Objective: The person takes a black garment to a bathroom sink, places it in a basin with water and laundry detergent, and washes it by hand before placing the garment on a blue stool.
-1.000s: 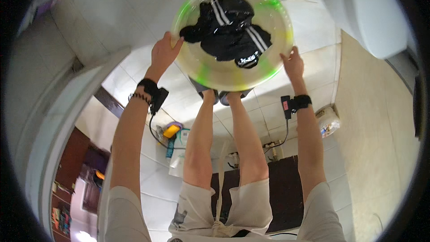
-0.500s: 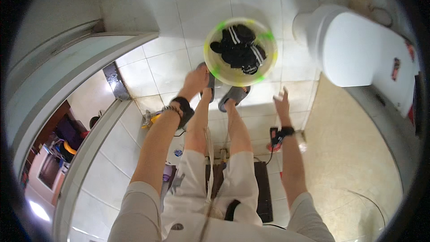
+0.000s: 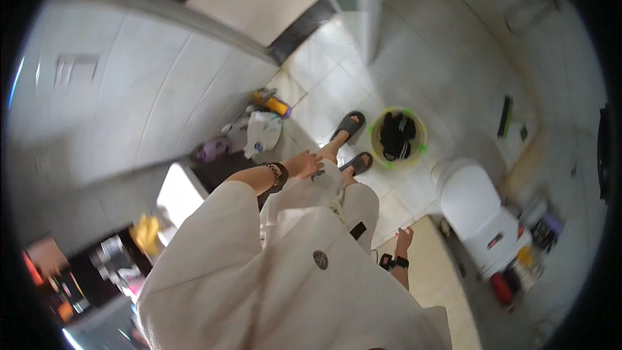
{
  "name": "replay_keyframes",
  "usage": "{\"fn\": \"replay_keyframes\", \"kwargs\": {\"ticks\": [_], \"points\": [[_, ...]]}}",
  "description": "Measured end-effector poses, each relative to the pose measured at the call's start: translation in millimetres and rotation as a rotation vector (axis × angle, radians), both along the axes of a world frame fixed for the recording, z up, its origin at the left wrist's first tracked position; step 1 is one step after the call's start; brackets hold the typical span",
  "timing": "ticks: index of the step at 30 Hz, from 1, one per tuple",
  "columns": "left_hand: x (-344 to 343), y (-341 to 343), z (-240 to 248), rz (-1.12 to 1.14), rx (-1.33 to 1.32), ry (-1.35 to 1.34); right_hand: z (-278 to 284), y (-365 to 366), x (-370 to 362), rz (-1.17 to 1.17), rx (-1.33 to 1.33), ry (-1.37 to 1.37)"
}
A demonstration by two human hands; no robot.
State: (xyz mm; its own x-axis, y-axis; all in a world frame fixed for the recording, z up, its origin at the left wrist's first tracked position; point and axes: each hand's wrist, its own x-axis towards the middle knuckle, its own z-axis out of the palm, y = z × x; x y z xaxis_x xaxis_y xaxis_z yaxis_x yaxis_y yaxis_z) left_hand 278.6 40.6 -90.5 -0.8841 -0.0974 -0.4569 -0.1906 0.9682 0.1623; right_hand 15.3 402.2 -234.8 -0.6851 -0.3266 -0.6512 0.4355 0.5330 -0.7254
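On the tiles [image 3: 327, 91], a basin [image 3: 417, 145] is sitting, probably heavy, best held by rim [image 3: 424, 149]; my left hand [image 3: 303, 164] and right hand [image 3: 403, 241] are hanging loosely spread.

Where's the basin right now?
In the head view, the basin is on the tiled floor right of centre, with the dark slippers to its left and the white toilet to its lower right.

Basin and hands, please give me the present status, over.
Left hand at the shorts, right hand open; both away from basin. Basin on floor, black clothing inside. Slippers and toilet close by.
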Motion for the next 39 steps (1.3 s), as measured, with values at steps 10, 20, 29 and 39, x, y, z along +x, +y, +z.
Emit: {"fn": "replay_keyframes", "kwargs": {"ticks": [10, 20, 29, 39], "points": [[91.3, 14.1, 75.1, 1.078, -0.022, 0.036, 143.9, -179.8, -152.2, 0.697, 0.241, 0.170], [114.7, 1.2, 53.3, 1.756, 0.235, -0.092, 224.1, -363.3, -114.3, 1.141, 0.082, 0.299], [173.8, -91.3, -14.6, 1.775, 0.328, -0.104, 260.0, -388.1, -27.1, 1.433, 0.258, 0.177], [221.8, -168.6, -167.3, 1.781, -0.027, -0.147, 266.0, -412.9, 47.4, 1.398, 0.557, -0.022]]}}
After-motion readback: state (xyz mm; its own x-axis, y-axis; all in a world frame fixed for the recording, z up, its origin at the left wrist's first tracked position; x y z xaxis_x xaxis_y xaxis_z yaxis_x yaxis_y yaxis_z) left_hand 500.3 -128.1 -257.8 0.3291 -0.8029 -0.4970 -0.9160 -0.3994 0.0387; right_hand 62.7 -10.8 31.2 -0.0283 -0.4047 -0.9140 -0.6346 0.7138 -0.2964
